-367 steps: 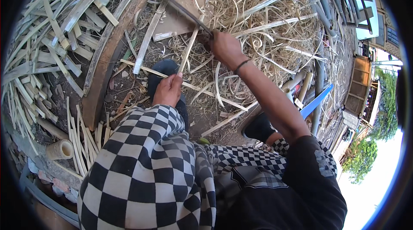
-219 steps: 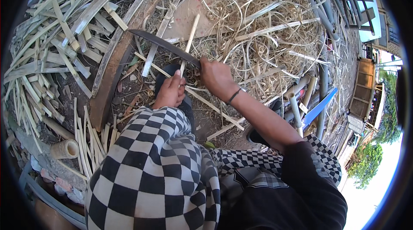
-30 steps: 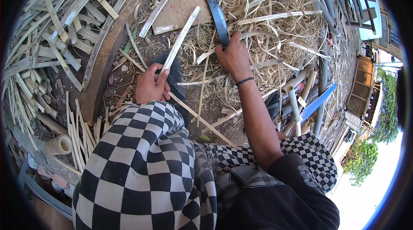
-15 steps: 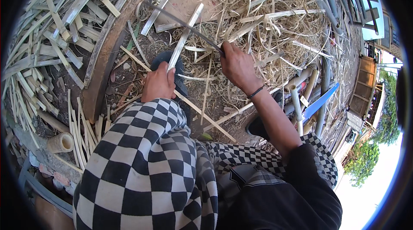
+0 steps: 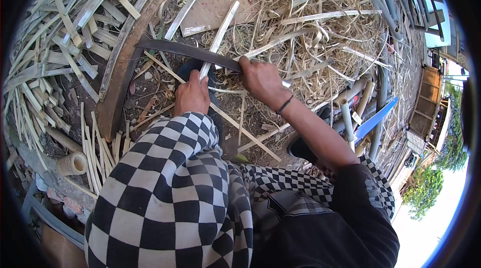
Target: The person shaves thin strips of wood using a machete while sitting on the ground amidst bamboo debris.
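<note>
My left hand (image 5: 192, 96) is closed round the near end of a pale bamboo strip (image 5: 225, 25), which points away from me and slightly right. In my right hand (image 5: 264, 81), closed in a fist with a dark band at the wrist, is a long, dark, slightly curved knife (image 5: 175, 49). Its blade lies across the strip just beyond my left fingers, with its broad side showing and its tip reaching left towards a wooden beam. The knife's handle is hidden in my fist. Below my left hand is a dark shoe (image 5: 186, 70), partly covered.
Curly bamboo shavings (image 5: 340, 37) cover the ground ahead and right. Split bamboo strips (image 5: 55, 52) lie piled at left, beyond a long wooden beam (image 5: 111, 112). A short bamboo tube (image 5: 72, 163) lies lower left. A blue saw blade (image 5: 377, 117) rests among poles at right.
My right hand has moved left and nearer to me. The knife has come closer to my left hand and turned to show its broad side. My left hand has shifted slightly right.
</note>
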`<state>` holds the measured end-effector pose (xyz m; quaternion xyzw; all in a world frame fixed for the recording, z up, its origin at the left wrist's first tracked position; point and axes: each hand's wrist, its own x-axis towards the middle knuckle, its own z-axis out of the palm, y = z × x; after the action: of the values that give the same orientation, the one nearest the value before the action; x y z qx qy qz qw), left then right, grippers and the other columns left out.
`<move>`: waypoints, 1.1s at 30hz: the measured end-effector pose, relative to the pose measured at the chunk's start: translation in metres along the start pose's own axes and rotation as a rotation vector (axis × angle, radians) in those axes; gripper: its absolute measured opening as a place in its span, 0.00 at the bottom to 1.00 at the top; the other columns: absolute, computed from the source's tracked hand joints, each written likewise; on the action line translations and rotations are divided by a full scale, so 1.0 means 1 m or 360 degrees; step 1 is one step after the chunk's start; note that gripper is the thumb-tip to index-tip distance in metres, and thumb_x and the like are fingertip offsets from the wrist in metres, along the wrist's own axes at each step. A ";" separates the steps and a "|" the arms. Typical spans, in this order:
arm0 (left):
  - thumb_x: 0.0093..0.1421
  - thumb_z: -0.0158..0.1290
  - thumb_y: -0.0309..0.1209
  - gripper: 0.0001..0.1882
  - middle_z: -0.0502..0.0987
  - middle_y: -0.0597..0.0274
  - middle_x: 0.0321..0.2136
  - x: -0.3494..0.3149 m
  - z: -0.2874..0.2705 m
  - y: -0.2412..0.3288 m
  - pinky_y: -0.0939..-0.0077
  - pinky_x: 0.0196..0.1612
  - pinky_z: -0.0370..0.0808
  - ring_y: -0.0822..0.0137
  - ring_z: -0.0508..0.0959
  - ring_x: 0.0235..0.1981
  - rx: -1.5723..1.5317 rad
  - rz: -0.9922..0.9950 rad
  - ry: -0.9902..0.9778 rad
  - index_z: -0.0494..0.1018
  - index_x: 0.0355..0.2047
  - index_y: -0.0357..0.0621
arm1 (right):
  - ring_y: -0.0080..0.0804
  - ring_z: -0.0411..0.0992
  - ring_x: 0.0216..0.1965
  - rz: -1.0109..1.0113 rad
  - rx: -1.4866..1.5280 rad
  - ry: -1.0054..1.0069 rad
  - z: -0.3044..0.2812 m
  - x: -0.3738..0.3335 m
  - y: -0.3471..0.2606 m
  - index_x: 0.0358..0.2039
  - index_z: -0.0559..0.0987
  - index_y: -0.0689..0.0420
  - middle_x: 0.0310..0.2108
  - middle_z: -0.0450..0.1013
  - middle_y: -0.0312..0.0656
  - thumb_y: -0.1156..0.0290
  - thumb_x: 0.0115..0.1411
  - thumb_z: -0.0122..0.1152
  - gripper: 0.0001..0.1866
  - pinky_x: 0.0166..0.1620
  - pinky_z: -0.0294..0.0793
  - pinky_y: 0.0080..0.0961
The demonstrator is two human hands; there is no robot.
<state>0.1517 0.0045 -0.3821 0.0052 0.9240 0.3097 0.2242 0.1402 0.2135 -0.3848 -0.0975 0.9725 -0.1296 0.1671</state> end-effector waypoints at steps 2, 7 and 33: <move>0.67 0.47 0.35 0.12 0.78 0.36 0.24 0.002 0.000 0.000 0.42 0.37 0.71 0.34 0.78 0.30 -0.0064 -0.0002 0.0051 0.67 0.41 0.37 | 0.51 0.76 0.21 -0.0047 -0.0049 0.0086 0.003 0.005 0.002 0.35 0.72 0.58 0.19 0.75 0.52 0.68 0.62 0.54 0.07 0.26 0.75 0.45; 0.68 0.47 0.35 0.12 0.77 0.37 0.24 -0.001 0.001 -0.001 0.42 0.36 0.72 0.35 0.78 0.30 0.0003 -0.0033 0.0057 0.68 0.40 0.37 | 0.45 0.77 0.19 0.0134 -0.0028 -0.0005 0.018 -0.021 -0.028 0.37 0.70 0.59 0.19 0.75 0.49 0.72 0.61 0.53 0.05 0.23 0.74 0.42; 0.67 0.49 0.37 0.12 0.76 0.37 0.23 -0.001 0.010 -0.017 0.41 0.32 0.71 0.35 0.77 0.28 -0.0225 0.0062 0.0152 0.71 0.36 0.39 | 0.48 0.76 0.19 0.0200 -0.0197 0.0091 0.016 -0.009 0.006 0.34 0.72 0.59 0.19 0.75 0.49 0.69 0.64 0.50 0.07 0.24 0.75 0.41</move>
<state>0.1588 -0.0037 -0.3989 -0.0073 0.9091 0.3785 0.1737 0.1528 0.2181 -0.3986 -0.0427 0.9872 -0.0612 0.1407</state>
